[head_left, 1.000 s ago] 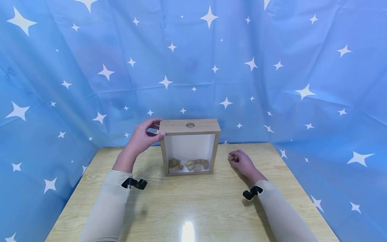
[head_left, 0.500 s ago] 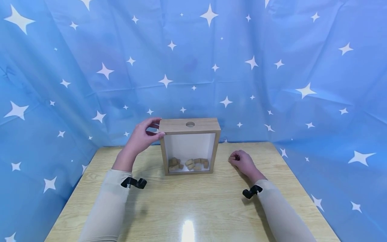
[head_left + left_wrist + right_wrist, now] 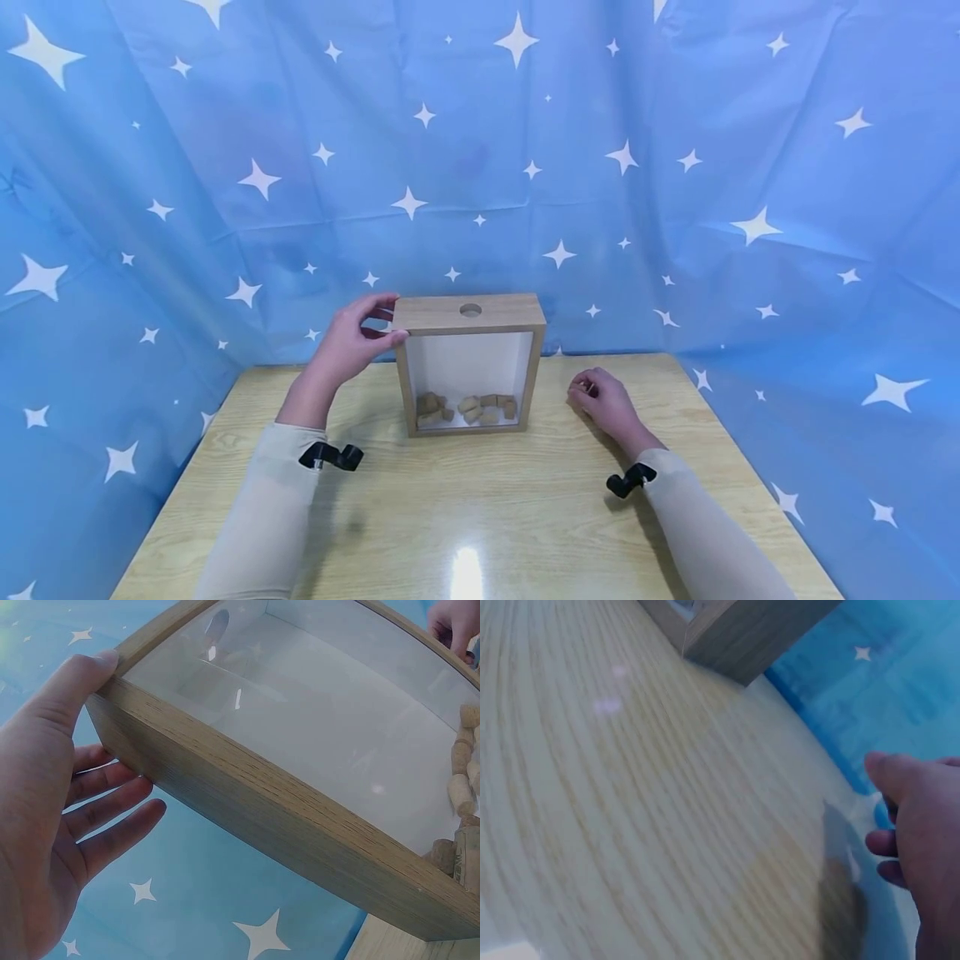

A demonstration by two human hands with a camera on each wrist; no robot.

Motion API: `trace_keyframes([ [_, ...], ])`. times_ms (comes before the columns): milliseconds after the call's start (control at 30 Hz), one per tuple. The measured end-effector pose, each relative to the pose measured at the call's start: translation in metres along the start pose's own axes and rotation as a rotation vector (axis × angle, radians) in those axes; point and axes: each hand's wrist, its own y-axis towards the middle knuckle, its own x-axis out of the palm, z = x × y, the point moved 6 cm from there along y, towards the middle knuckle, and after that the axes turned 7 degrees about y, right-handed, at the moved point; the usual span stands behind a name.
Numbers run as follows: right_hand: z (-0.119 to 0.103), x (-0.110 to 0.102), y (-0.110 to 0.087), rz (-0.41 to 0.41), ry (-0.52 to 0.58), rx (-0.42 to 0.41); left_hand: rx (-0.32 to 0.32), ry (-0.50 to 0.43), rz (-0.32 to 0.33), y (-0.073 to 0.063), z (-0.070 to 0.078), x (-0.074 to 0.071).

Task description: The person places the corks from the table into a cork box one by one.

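A wooden shadow box [image 3: 469,312] with a clear front and a round hole in its top stands upright on the table. Several corks [image 3: 471,407] lie along its bottom; they also show as corks [image 3: 461,796] in the left wrist view. My left hand [image 3: 352,337] holds the box's upper left corner, thumb on the front edge and fingers behind. To the right of the box, my right hand [image 3: 607,404] is low over the table with curled fingers. A bit of brown cork [image 3: 591,387] shows between them, mostly hidden. The right wrist view shows only the curled right hand [image 3: 922,825].
The wood-grain table [image 3: 480,500] ends just behind the box, where a blue star-patterned curtain [image 3: 480,167] hangs. Black wrist mounts [image 3: 332,456] sit on both sleeves. The box's lower corner [image 3: 727,645] is near the top of the right wrist view.
My right hand's fingers have drawn in, so the cork that stuck out at the fingertips a second ago is now mostly hidden. The left hand and box have stayed put.
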Motion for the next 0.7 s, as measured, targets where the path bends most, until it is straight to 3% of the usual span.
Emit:
trace_keyframes([
  [233,-0.013,-0.002,0.001,0.011,0.117,0.04,0.002,0.006,0.003,-0.001,0.0,0.0],
  [700,-0.055,-0.011,0.005,0.052,0.066,-0.047,0.008,0.016,-0.008,-0.002,0.001,0.001],
])
